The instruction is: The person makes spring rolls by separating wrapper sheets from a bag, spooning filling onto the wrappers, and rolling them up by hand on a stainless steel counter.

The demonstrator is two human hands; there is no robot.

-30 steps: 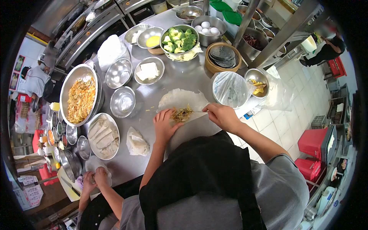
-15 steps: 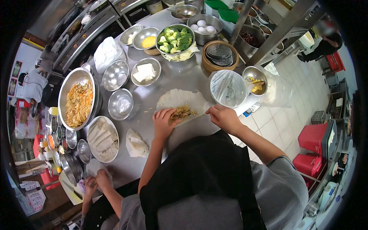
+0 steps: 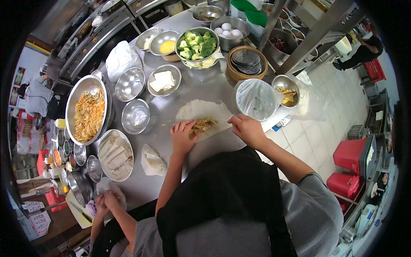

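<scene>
Steady thin wrapper with left hand spread at eight o'clock; level shredded filling gently with right hand pinching slim utensil.

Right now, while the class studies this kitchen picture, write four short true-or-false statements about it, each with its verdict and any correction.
1. The person's left hand is at the left end of the brown, shredded filling on the thin, pale sheet. True.
2. The round, tan wooden steamer holds white eggs. False: the steamer holds dark, flat discs.
3. White blocks lie in a small, round steel bowl. True.
4. The person's right hand lies spread flat. False: the right hand's fingers are curled in, near the sheet's right edge.
</scene>
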